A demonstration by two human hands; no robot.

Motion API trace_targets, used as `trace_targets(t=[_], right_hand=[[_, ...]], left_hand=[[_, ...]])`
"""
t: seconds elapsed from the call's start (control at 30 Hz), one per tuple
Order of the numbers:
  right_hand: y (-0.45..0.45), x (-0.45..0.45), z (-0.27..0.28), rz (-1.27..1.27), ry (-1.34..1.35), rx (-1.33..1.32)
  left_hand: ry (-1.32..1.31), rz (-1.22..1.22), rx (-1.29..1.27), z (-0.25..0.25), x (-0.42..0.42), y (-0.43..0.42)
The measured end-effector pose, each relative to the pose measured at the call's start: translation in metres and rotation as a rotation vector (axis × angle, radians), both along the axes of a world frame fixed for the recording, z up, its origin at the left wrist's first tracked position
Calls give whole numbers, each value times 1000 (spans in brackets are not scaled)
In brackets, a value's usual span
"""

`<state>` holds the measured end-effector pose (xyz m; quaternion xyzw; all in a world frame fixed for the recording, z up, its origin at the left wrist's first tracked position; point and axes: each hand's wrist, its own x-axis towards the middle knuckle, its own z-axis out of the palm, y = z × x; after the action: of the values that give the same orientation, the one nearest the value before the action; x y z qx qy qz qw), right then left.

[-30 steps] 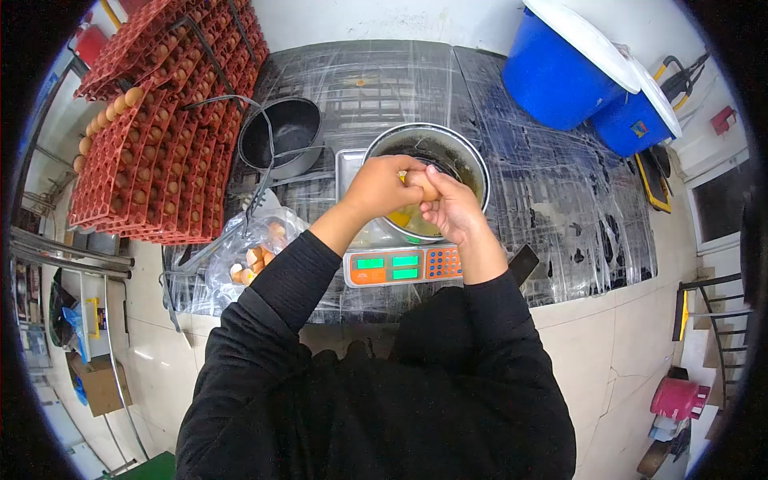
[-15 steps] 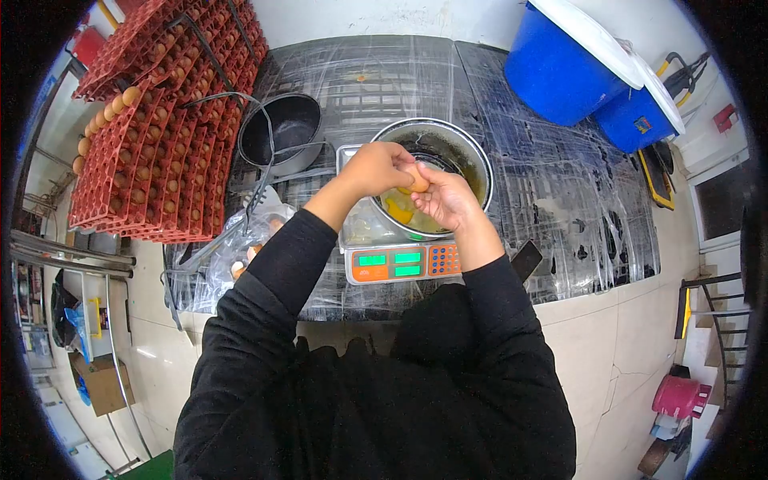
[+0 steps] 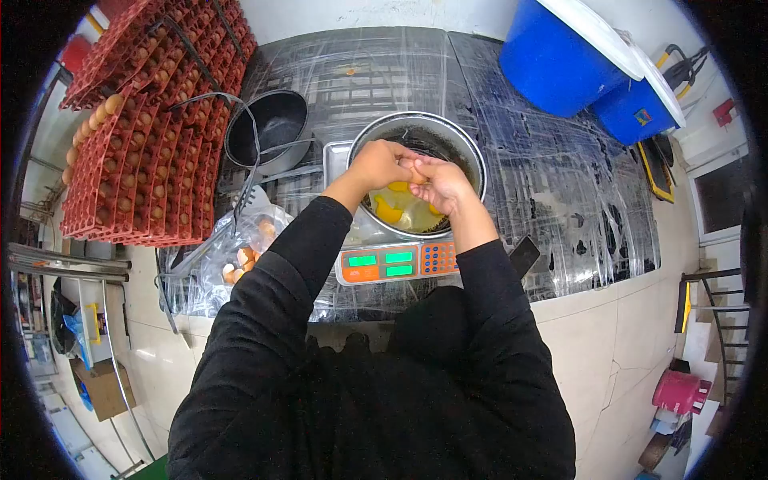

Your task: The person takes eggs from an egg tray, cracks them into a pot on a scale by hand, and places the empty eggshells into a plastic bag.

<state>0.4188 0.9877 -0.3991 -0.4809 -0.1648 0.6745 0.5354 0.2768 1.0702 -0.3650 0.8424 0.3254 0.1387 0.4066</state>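
Above a metal pot [image 3: 479, 152], both hands close around a brown egg [image 3: 418, 175]. My left hand [image 3: 381, 166] pinches it from the left, and my right hand [image 3: 442, 187] grips its right side. Fingers cover much of the shell, so whether it is split cannot be made out. Inside the pot lie several egg yolks [image 3: 389, 210] in clear egg white. The pot rests on an orange digital scale [image 3: 376, 274] with lit green displays.
Red trays of eggs [image 3: 136, 172] are stacked at left. Beside them are a dark empty pot [image 3: 276, 128], a whisk [image 3: 244, 204] and a plastic bag with broken eggshells [image 3: 242, 262]. A phone [image 3: 524, 256] lies right of the scale; blue tubs [image 3: 560, 64] stand back right.
My hands have drawn closer together around the egg, covering more of it. More yolks now show in the pot. The camera view has shifted slightly.
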Motion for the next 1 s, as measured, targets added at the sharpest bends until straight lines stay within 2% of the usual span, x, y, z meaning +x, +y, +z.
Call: trace_targets(t=[0.23, 0.33, 0.37, 0.43, 0.53, 0.57, 0.63, 0.67, 0.73, 0.8, 0.83, 0.87, 0.9, 0.97, 1.0], right_hand=[[1, -3, -3, -33, -27, -51], [0, -2, -4, -22, -76, -54], [-2, -2, -2, -16, -95, -54], [-4, -9, 4, -23, -347, -62], [-3, -10, -2, -24, -703, -10], [-2, -11, -5, -20, -817, 21], [-6, -8, -9, -47, -1277, 136], [-8, -8, -5, -60, -1505, 204], [-16, -12, 12, -111, -1546, 232], [-20, -16, 22, -166, -1530, 315], [-16, -15, 19, -221, -1587, 482], [-8, -19, 9, -237, -1111, 492], [-18, -47, 47, -184, -823, 363], [-22, -89, 69, -38, -808, 387], [-18, -110, 63, 72, -841, 442]], left_hand=[[18, -46, -49, -5, 1, 5], [-70, -33, -169, -16, 1, 13], [16, -52, -69, -14, 1, 12], [185, -98, 135, -7, 5, 10], [288, -163, 322, -5, 5, 7], [233, -119, 353, -7, 3, 8], [123, -22, 413, -10, -5, 9], [22, 88, 340, -1, -11, 5], [-179, 320, 203, 15, -33, -7], [-494, 481, -13, 20, -69, -15], [-656, 570, -106, 24, -94, -20], [-742, 617, -290, 40, -124, -31], [-729, 692, -267, 43, -158, -36], [-703, 827, -236, 45, -228, -44], [-555, 882, -206, 26, -268, -40]])
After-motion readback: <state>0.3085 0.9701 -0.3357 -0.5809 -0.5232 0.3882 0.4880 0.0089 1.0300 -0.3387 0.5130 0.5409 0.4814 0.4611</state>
